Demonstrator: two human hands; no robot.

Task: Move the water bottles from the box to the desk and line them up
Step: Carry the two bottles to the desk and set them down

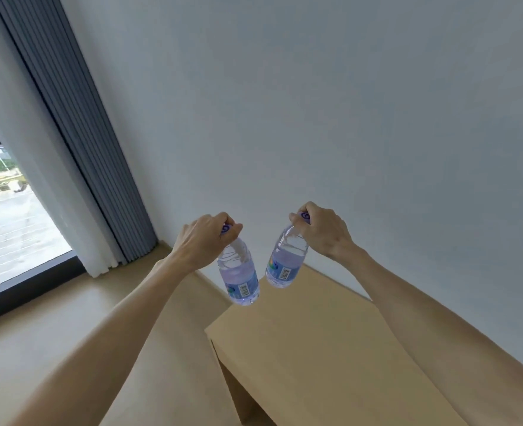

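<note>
I hold two clear water bottles with purple caps and blue labels in the air, one in each hand. My left hand (203, 238) grips the cap of the left bottle (238, 275), which hangs tilted above the desk's left edge. My right hand (323, 230) grips the cap of the right bottle (286, 261), which hangs tilted over the far end of the light wooden desk (309, 348). The two bottles are a little apart. The box is out of view.
The desk stands against a white wall (315, 118). Left of it lies beige floor (54, 327), then a large window (5, 216) with a white sheer and a grey curtain (79, 133) in the corner.
</note>
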